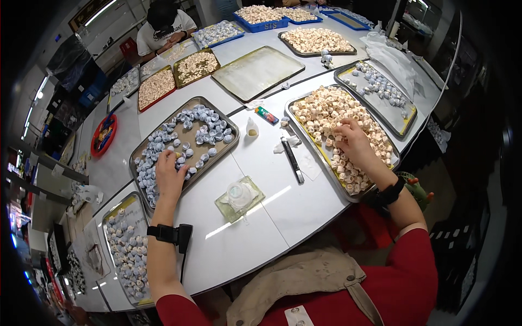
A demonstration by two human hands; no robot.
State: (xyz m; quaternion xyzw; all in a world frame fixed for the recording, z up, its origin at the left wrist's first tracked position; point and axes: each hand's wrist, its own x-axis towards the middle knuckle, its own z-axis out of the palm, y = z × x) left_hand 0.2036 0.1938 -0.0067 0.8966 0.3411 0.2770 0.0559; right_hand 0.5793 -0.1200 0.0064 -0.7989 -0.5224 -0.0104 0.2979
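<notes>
My left hand (pixel 171 176) is over a metal tray (pixel 231 142) of small bluish-grey cup-shaped pieces (pixel 155 145). Its fingers curl down among them, and whatever they grip is too small to make out. At the right, my right hand (pixel 356 142) reaches into another tray (pixel 389 173) heaped with cream cup-shaped pieces (pixel 321 103). Thumb and fingertips pinch together there on what looks like one cream piece, partly hidden by the fingers.
Between the trays lie a black-and-silver pen-like tool (pixel 292 160), a small white bottle (pixel 252 127), a green packet (pixel 266 115) and a clear dish on a greenish pad (pixel 239 198). More trays (pixel 258 73) stand beyond. A person (pixel 163 32) sits at the far left.
</notes>
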